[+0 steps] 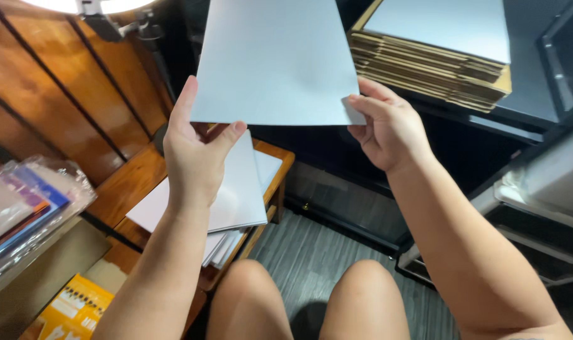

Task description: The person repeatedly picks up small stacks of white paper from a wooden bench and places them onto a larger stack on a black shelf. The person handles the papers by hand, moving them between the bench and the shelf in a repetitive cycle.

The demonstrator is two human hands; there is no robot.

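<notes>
The person sits with bare knees (305,296) showing at the bottom of the view and holds a large pale grey sheet (275,60) up in front of them, its flat face turned toward the camera and its lower edge level. The left hand (195,148) grips the sheet at its lower left corner, thumb pressed on the near face and fingers curled behind it. The right hand (384,129) pinches the lower right corner, thumb on the front and the other fingers tucked behind. Both grasps are firm on the sheet, which hangs in the air well above the low wooden table (132,182) on the left. On that table lies a loose stack of white sheets (239,195), fanned a little at the edges, just beneath the left wrist. Farther left sits a clear plastic bag of coloured papers (25,208), and near the bottom corner a yellow booklet (75,311). Behind the right hand, up on a dark shelf, rests a pile of flattened brown cardboard (431,69) with another grey sheet on top.
</notes>
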